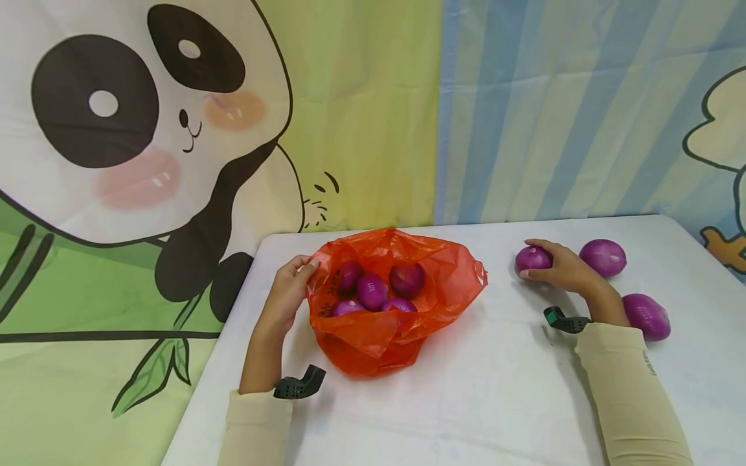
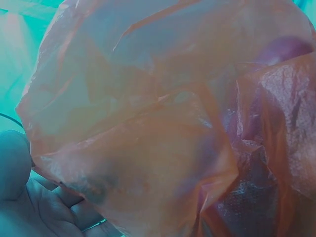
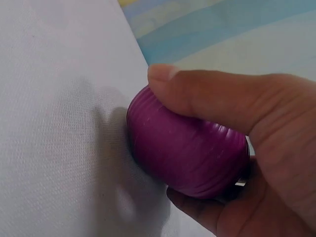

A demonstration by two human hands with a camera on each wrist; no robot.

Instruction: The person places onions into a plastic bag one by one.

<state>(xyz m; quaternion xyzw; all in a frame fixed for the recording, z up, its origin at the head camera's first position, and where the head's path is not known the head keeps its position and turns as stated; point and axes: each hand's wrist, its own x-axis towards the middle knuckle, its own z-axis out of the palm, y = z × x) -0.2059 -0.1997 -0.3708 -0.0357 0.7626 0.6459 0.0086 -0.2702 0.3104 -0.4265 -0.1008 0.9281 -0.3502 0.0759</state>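
Note:
A red plastic bag (image 1: 373,343) sits with its mouth wide on the white table, and several purple onions (image 1: 372,291) lie inside it. My left hand (image 1: 289,291) pinches the bag's left rim between thumb and fingers. In the left wrist view the translucent bag (image 2: 138,148) fills most of the picture, beside the left palm (image 2: 44,207). Over on the right, my right hand (image 1: 562,266) grips a purple onion (image 1: 533,258), thumb on one side and fingers on the other. The right wrist view shows this onion (image 3: 182,143) close to the table surface.
Two more purple onions lie on the table (image 1: 495,388): one onion (image 1: 603,258) just beyond the right hand, another onion (image 1: 645,316) beside the right forearm. A printed curtain (image 1: 373,116) with a panda hangs behind the table's far edge.

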